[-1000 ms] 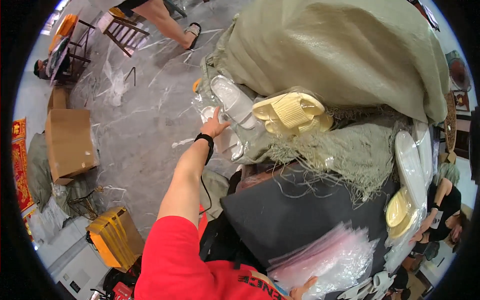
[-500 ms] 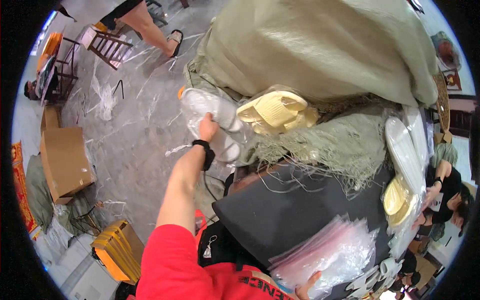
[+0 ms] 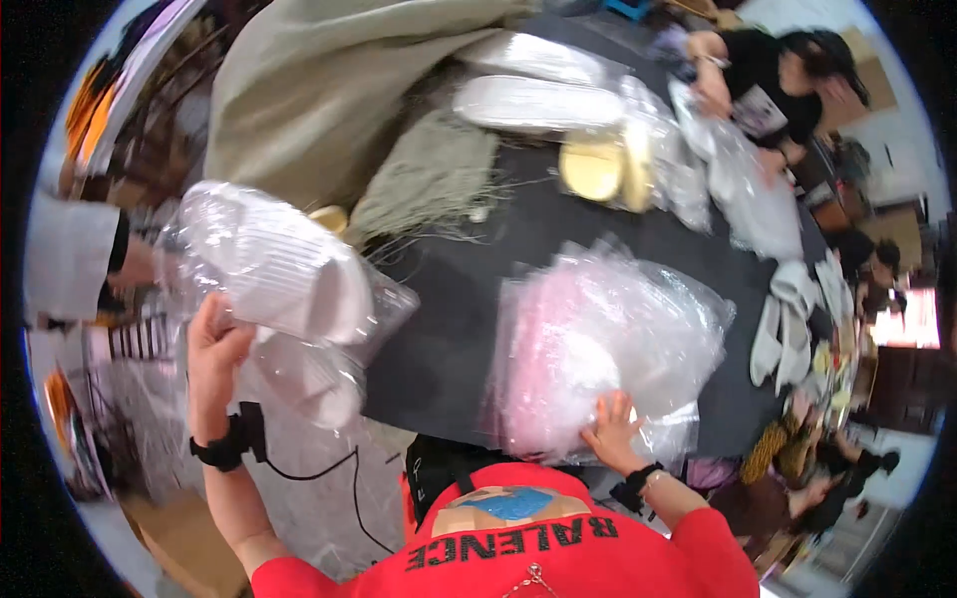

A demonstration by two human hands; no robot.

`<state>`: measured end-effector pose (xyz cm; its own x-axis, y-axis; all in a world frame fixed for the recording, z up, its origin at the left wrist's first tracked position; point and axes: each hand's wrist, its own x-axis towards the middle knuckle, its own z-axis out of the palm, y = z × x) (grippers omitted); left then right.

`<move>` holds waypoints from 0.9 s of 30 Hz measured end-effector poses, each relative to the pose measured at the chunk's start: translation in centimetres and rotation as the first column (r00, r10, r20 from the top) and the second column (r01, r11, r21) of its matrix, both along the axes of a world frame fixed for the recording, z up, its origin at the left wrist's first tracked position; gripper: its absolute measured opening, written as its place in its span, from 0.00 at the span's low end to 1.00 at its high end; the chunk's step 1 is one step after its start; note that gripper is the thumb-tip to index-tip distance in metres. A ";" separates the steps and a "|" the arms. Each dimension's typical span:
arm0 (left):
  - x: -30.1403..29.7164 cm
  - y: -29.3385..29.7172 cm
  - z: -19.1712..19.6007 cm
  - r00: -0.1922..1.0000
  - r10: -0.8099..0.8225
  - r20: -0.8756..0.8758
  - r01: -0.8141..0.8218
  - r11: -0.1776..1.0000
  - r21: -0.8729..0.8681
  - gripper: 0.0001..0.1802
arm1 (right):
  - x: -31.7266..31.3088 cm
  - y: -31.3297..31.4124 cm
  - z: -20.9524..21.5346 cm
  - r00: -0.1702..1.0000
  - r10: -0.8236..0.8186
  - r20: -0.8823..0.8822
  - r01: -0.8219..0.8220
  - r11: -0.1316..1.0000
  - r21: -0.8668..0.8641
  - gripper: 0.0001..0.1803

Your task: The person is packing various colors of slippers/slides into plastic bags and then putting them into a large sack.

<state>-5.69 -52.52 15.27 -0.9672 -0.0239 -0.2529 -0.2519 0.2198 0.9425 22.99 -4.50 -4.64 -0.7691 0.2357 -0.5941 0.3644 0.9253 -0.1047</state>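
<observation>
My left hand [image 3: 219, 344] pinches the bagged white slippers [image 3: 289, 264] left of the dark tabletop [image 3: 444, 324], perhaps by slick film alone, so they could slip, while my right hand [image 3: 612, 434] lies apart, spread on the plastic bags [image 3: 558, 349]

- Bright, fairly even light.
- Glare on plastic-wrapped white ribbed slippers [image 3: 284, 264] at the left edge of the dark grey surface [image 3: 434, 344], and on stacked pink-and-clear plastic bags [image 3: 598, 349].
- Overexposed patch [image 3: 905, 319] beyond its right edge.
- Background blurred.
- Fisheye bending, black rim.
</observation>
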 end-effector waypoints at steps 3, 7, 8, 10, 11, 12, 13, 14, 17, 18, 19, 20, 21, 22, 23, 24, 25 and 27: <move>-2.1 10.5 -0.1 0.984 -0.177 0.003 0.176 0.979 0.101 0.17 | 0.3 0.1 -0.3 0.998 -0.007 -0.062 0.008 1.000 0.019 0.44; -4.4 24.1 -4.7 0.975 -0.201 0.089 0.154 0.912 0.380 0.07 | 0.4 -0.4 0.5 0.997 0.015 -0.069 -0.015 1.000 0.006 0.44; -4.8 27.0 -5.3 0.962 -0.256 0.096 0.188 0.874 0.448 0.14 | 0.4 -0.4 0.1 0.994 0.074 -0.080 -0.076 0.997 -0.020 0.44; -5.1 30.8 -7.7 0.939 -0.338 -0.057 0.332 0.852 0.404 0.31 | 1.5 -0.5 -0.8 0.994 0.071 -0.080 -0.062 0.992 0.109 0.44; -4.9 32.2 -8.6 0.945 -0.311 -0.105 0.327 0.866 0.379 0.29 | 1.9 -0.3 -1.1 0.991 0.108 -0.074 -0.100 0.990 0.101 0.44; -4.6 31.9 -8.9 0.947 -0.280 -0.156 0.318 0.882 0.348 0.27 | 1.9 -0.3 -1.0 0.995 0.064 -0.070 -0.058 0.995 0.079 0.45; -4.9 30.1 -9.8 0.959 -0.243 -0.148 0.280 0.897 0.341 0.27 | 1.7 -0.2 -0.8 0.998 0.018 -0.063 -0.015 0.998 0.059 0.45; -5.0 27.7 -10.1 0.955 -0.166 -0.246 0.240 0.919 0.312 0.23 | 1.6 -0.3 -0.5 0.998 0.041 -0.057 -0.038 0.998 0.057 0.45; -6.4 17.7 -12.3 0.885 0.151 -0.441 -0.101 0.986 0.135 0.15 | 1.1 -0.3 -0.6 0.999 -0.040 0.030 0.039 0.998 0.051 0.49; -7.8 13.5 -14.9 0.867 0.266 -0.421 -0.224 0.963 0.147 0.15 | 1.0 -0.1 -0.8 0.999 -0.027 0.028 0.025 0.998 0.051 0.49; -8.9 10.2 -15.6 0.820 0.359 -0.445 -0.354 0.930 0.099 0.15 | 1.0 0.0 -0.7 0.998 -0.030 0.063 0.026 0.998 0.066 0.49; -10.3 4.8 -21.1 0.805 0.440 -0.397 -0.507 0.859 -0.075 0.16 | 0.9 0.0 -0.8 0.995 -0.013 0.097 0.006 0.998 0.068 0.49; -11.3 1.1 -24.5 0.797 0.397 -0.455 -0.543 0.802 -0.251 0.17 | 1.1 0.1 -1.0 0.995 -0.006 0.099 -0.001 0.997 0.074 0.49; -12.0 -0.9 -26.9 0.813 0.296 -0.501 -0.549 0.677 -0.491 0.20 | 1.4 0.3 -1.4 0.997 -0.008 0.078 0.003 0.998 0.065 0.51; -13.3 -1.6 -27.6 0.892 0.070 -0.447 -0.363 0.701 -0.615 0.22 | 1.8 0.9 -1.7 0.998 -0.018 0.055 0.015 0.998 0.064 0.52; -14.5 -2.1 -27.7 0.919 -0.159 -0.361 -0.168 0.670 -0.723 0.23 | 2.6 1.8 -2.4 0.998 -0.021 0.058 0.016 0.996 0.083 0.52; -15.6 -1.9 -28.1 0.921 -0.150 -0.358 -0.165 0.683 -0.711 0.23 | 3.5 2.9 -3.4 0.999 0.049 0.024 -0.051 0.993 0.106 0.50; -17.1 -0.7 -29.0 0.674 -0.674 -0.301 -0.015 0.395 -0.918 0.25 | 3.1 2.8 -2.8 0.995 0.086 0.045 -0.091 0.990 0.111 0.47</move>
